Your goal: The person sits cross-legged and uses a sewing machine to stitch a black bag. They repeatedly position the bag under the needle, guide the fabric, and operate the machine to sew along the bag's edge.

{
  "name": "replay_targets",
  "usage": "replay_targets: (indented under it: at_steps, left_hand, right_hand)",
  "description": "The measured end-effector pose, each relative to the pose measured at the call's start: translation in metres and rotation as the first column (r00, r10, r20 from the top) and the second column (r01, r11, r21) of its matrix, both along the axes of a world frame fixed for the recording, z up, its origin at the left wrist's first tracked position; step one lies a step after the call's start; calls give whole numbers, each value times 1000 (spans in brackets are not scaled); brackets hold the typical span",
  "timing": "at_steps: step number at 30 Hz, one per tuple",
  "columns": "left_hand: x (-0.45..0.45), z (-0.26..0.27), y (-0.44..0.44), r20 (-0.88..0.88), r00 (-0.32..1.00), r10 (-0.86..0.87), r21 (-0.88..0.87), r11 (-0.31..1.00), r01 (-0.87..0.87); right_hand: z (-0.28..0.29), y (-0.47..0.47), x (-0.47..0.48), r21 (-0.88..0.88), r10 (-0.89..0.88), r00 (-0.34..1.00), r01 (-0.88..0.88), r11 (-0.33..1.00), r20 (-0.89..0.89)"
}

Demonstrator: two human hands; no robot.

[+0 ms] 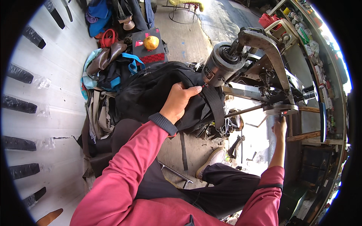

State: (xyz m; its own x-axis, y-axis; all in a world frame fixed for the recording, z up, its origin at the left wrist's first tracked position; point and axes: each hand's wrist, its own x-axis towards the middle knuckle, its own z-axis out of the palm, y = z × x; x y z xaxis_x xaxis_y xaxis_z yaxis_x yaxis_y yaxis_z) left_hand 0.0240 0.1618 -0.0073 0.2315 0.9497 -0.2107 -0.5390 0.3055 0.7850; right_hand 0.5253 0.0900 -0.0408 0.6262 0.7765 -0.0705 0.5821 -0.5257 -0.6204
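Note:
My left hand [179,99] grips the edge of a black fabric backpack [150,93] between thumb and fingers, close to the cylindrical metal head [219,65] of a hand-cranked sewing machine [271,50]. Part of the bag lies at the machine's head, where a wide black webbing strap [213,106] hangs down. The exact spot under the needle is hidden by the head. On the right, my right hand [280,125] is closed on a crank handle under the machine's round metal wheel [280,109].
A dark box [138,36] with a yellow-orange fruit [151,43] on it stands behind the backpack. Bags and cloth [99,113] are piled at left beside a pale wall. Crowded shelves [322,70] run along the right. A metal-framed stool [185,8] stands at the top.

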Motion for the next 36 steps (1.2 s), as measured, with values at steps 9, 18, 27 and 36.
replay_targets:
  at_steps: [9, 18, 27, 36]
  left_hand:
    - [2, -6, 2, -4, 1000, 4, -35, 999, -4]
    - [5, -4, 3, -20, 999, 43, -24, 999, -43]
    - [7, -7, 5, -45, 998, 53, -25, 998, -55]
    - [2, -16, 10, -33, 999, -4, 4, 1000, 4]
  right_hand:
    - [84, -13, -55, 316, 197, 979, -171, 933, -52]
    - [-15, 1, -8, -130, -67, 994, 56, 990, -83]
    - [94, -11, -63, 357, 157, 988, -150, 922, 10]
    - [-9, -1, 15, 20, -71, 980, 68, 997, 184]
